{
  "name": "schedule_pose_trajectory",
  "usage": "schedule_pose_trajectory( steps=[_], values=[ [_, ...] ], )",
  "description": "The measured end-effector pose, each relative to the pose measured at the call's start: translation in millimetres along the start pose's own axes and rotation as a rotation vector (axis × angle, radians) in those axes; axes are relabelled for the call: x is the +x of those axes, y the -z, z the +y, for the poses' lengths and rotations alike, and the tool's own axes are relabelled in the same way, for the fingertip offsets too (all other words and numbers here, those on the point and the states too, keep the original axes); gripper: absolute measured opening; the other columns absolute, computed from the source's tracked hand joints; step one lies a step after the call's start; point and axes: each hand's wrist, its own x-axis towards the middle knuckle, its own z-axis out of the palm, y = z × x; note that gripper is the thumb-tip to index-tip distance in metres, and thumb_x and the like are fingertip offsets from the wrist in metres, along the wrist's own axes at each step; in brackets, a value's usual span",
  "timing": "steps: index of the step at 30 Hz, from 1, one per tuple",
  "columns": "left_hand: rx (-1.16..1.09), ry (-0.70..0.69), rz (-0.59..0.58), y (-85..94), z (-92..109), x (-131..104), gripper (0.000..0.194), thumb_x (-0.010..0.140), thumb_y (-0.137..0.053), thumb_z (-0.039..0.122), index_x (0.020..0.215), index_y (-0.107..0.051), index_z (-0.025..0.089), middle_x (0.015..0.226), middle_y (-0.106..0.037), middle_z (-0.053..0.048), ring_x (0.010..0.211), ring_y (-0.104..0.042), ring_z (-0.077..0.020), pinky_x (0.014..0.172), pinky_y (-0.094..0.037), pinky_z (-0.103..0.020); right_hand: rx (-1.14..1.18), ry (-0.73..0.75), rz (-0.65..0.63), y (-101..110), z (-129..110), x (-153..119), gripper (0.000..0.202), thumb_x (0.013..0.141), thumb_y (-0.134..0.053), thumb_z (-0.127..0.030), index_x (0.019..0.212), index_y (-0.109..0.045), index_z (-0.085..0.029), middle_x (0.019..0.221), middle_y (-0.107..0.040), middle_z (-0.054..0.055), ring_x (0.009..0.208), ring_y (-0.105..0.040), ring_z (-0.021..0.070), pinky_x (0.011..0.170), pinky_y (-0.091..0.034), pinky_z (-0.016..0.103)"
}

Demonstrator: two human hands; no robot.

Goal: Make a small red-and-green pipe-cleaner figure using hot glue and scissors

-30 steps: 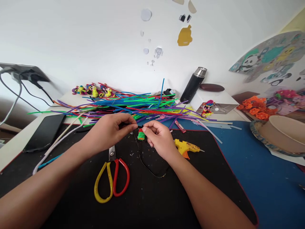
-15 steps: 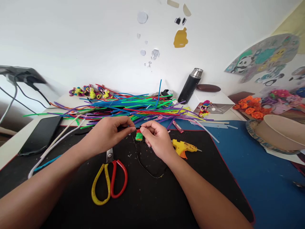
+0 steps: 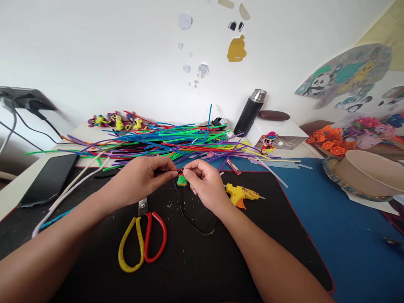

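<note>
My left hand and my right hand meet above the black mat, their fingertips pinched almost together. Between them runs a short stretch of black pipe cleaner, mostly hidden by the fingers. Right beneath the fingertips is a small green coiled piece with orange inside and red at its top; whether it hangs from the pipe cleaner or rests on the mat I cannot tell. Scissors with one yellow and one red handle lie below my left hand. A yellow glue gun lies right of my right hand.
A heap of coloured pipe cleaners spreads along the back. At left lies a black phone. A thermos stands by a white box behind, and a beige bowl is at right. A thin black cord curves over the mat.
The whole scene has shifted slightly left in view. Both hands keep the same pinch, with the fingertips a touch closer together.
</note>
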Motion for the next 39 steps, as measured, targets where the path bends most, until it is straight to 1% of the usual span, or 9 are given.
schedule_pose_trajectory(
  steps=[4,7,12,20,24,29,34,36,39],
  values=[
    [0.011,-0.005,-0.014,-0.6,-0.8,0.4,0.038,0.098,-0.060,0.057,0.093,-0.076,0.023,0.073,-0.069,0.001,0.066,-0.057,-0.0183,0.062,-0.038,-0.029,-0.036,0.007,0.027,-0.6,-3.7,-1.3,0.016,0.086,-0.072,-0.038,0.084,-0.066,-0.023,0.060,-0.051,-0.008,0.050,-0.046,0.0120,0.049,-0.034,0.028],
    [0.017,-0.011,-0.021,-0.6,-1.7,0.6,0.038,0.098,-0.060,0.057,0.092,-0.075,0.023,0.070,-0.066,0.001,0.064,-0.055,-0.0179,0.060,-0.037,-0.029,-0.053,-0.002,0.041,-0.7,-4.9,-2.1,0.015,0.084,-0.070,-0.037,0.081,-0.064,-0.024,0.059,-0.048,-0.008,0.050,-0.045,0.0121,0.050,-0.034,0.028],
    [-0.004,-0.005,-0.025,0.5,-5.3,2.3,0.038,0.097,-0.061,0.058,0.091,-0.076,0.023,0.073,-0.070,0.000,0.067,-0.060,-0.0193,0.061,-0.039,-0.030,-0.073,-0.017,0.036,-1.3,-4.6,-2.8,0.014,0.082,-0.069,-0.037,0.080,-0.063,-0.024,0.060,-0.049,-0.008,0.053,-0.045,0.0125,0.052,-0.034,0.028],
    [-0.024,-0.033,-0.004,3.9,-11.1,1.3,0.036,0.098,-0.064,0.057,0.091,-0.077,0.024,0.074,-0.072,0.000,0.067,-0.061,-0.0184,0.061,-0.042,-0.028,-0.156,-0.019,0.031,-3.0,-7.3,-4.4,0.013,0.081,-0.067,-0.035,0.079,-0.060,-0.024,0.060,-0.045,-0.009,0.055,-0.041,0.0128,0.054,-0.032,0.028],
    [0.025,-0.052,0.026,3.4,-12.2,0.6,0.033,0.097,-0.065,0.053,0.091,-0.079,0.024,0.077,-0.075,-0.001,0.068,-0.063,-0.0186,0.062,-0.042,-0.028,-0.239,-0.003,0.023,-2.7,-6.0,-6.2,0.010,0.082,-0.067,-0.033,0.081,-0.059,-0.025,0.058,-0.044,-0.009,0.054,-0.040,0.0132,0.055,-0.032,0.028],
    [0.090,-0.082,0.060,4.4,-7.8,-0.7,0.031,0.097,-0.064,0.051,0.091,-0.079,0.025,0.080,-0.078,-0.002,0.068,-0.065,-0.0193,0.063,-0.042,-0.028,-0.317,0.052,0.009,-3.3,-2.6,-8.9,0.008,0.085,-0.065,-0.031,0.082,-0.059,-0.026,0.057,-0.042,-0.010,0.052,-0.040,0.0135,0.055,-0.032,0.030],
    [0.162,-0.131,0.071,6.1,-4.9,-1.7,0.029,0.099,-0.060,0.047,0.092,-0.079,0.025,0.085,-0.080,-0.004,0.072,-0.068,-0.0208,0.065,-0.043,-0.029,-0.389,0.076,-0.027,-3.5,0.1,-8.7,0.008,0.083,-0.066,-0.025,0.083,-0.058,-0.027,0.057,-0.045,-0.010,0.053,-0.043,0.0138,0.057,-0.032,0.030],
    [0.174,-0.141,0.066,6.5,-6.0,-1.2,0.028,0.099,-0.060,0.046,0.093,-0.079,0.025,0.085,-0.080,-0.004,0.072,-0.068,-0.0211,0.064,-0.043,-0.029,-0.373,0.054,-0.050,-3.3,1.1,-8.1,0.008,0.084,-0.067,-0.025,0.084,-0.059,-0.027,0.058,-0.046,-0.010,0.054,-0.045,0.0139,0.057,-0.033,0.030],
    [0.162,-0.125,0.071,7.6,-6.9,-0.5,0.028,0.099,-0.061,0.046,0.093,-0.079,0.025,0.083,-0.080,-0.003,0.071,-0.068,-0.0208,0.064,-0.043,-0.028,-0.284,0.005,-0.068,-2.3,1.2,-6.7,0.006,0.088,-0.067,-0.030,0.088,-0.063,-0.026,0.061,-0.049,-0.009,0.054,-0.046,0.0140,0.056,-0.033,0.029]
  ],
)
